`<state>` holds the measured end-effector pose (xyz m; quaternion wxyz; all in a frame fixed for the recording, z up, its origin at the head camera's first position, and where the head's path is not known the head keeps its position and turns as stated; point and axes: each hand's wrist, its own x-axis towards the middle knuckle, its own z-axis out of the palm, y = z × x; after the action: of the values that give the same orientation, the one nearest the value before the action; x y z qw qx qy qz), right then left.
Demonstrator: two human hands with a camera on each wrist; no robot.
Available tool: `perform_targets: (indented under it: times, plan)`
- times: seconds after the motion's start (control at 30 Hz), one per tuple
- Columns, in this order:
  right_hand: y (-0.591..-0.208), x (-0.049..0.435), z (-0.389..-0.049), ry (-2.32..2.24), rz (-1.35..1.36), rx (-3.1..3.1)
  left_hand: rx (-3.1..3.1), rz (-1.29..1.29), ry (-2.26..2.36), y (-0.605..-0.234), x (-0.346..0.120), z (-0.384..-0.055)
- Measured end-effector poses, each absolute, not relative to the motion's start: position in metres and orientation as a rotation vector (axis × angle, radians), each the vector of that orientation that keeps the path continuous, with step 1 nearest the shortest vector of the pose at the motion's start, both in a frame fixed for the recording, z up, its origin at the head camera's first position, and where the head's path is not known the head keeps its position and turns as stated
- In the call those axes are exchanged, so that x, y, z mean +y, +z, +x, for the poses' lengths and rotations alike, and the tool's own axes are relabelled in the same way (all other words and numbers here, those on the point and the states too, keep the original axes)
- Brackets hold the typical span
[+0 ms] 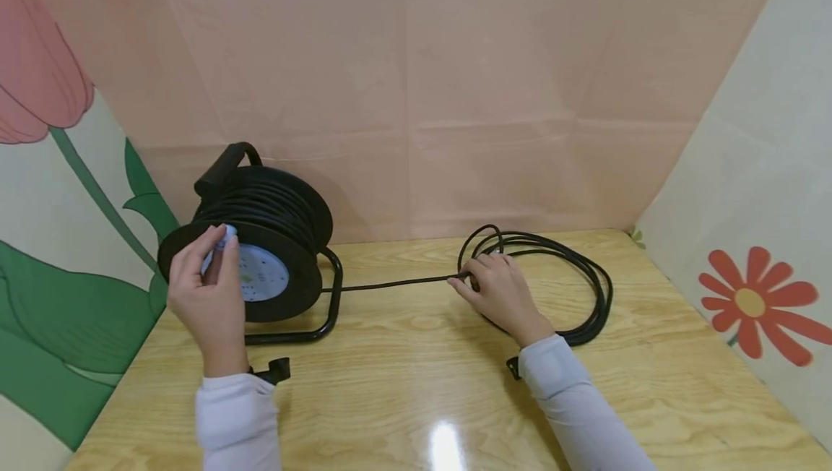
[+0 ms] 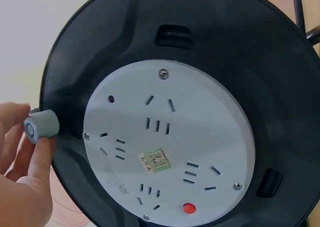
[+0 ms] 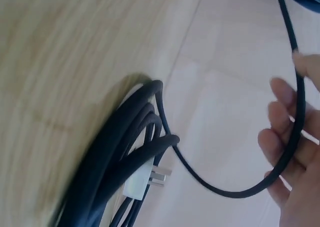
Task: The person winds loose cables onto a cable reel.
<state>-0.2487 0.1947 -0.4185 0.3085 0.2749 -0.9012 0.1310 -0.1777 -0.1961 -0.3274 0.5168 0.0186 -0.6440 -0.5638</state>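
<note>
A black cable reel [image 1: 302,269] with wound cord and a light grey socket panel [image 2: 200,117] stands at the left. My left hand [image 1: 211,297] pinches the small grey knob [image 2: 44,124] near the reel's rim between thumb and fingers. From the reel, black cable [image 1: 396,283] stretches across to my right hand [image 1: 503,294]. There the thumb presses the cable against loosely curled fingers, as the right wrist view shows. Past that hand, the cable joins a loose coil [image 1: 604,297]. A white plug [image 3: 139,179] with metal prongs lies among its loops.
The reel's tubular stand [image 1: 292,339] reaches forward onto the wooden table [image 1: 390,370]. Its black carrying handle [image 1: 227,167] rises at the top. A pink sheet [image 1: 403,95] hangs behind the table, with flower-patterned panels [image 1: 754,204] on both sides.
</note>
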Motion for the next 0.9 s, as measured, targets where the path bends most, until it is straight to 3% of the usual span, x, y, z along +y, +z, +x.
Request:
perform_targets:
  times: [0.43, 0.9]
  plan:
    - [-0.421, 0.19, -0.246, 0.368, 0.632, -2.518, -1.676, 0.032, -1.25, -0.325, -0.19, -0.178]
    - [-0.421, 0.186, -0.246, 0.397, 0.751, -2.512, -1.764, -0.059, -1.171, -0.328, -0.181, -0.177]
